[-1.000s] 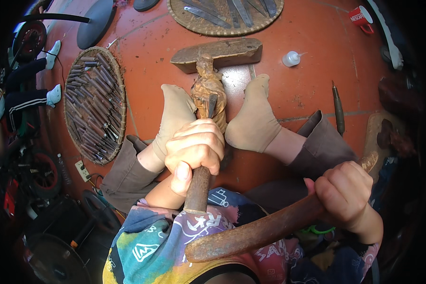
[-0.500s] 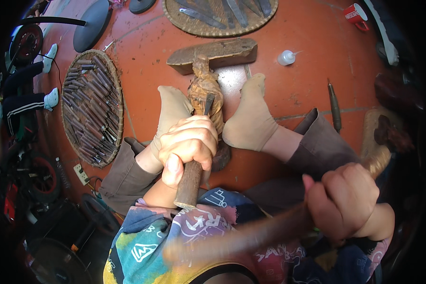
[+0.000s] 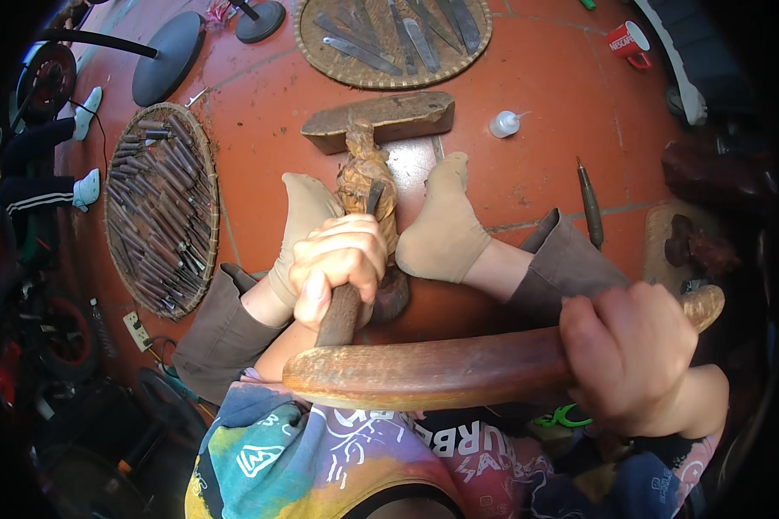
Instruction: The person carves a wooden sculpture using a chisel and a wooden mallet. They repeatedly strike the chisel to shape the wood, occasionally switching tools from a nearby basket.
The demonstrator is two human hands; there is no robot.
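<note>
My left hand is closed round the wooden handle of a chisel. Its dark blade reaches the carved wooden figure, which lies between my feet with its head end against a wooden block. In my right hand is a curved wooden mallet, gripped near its far-right end. The mallet's broad left end is at the butt of the chisel handle and covers it; whether they touch I cannot tell.
Left stands a round woven tray of several wooden-handled chisels; ahead, another woven tray of flat metal blades. A small white bottle, a red mug and a dark pointed tool are to the right. Another person's feet show far left.
The mallet has swung up and forward from low over my lap to the chisel's butt. My left hand keeps the chisel on the figure. The whole view has shifted slightly.
</note>
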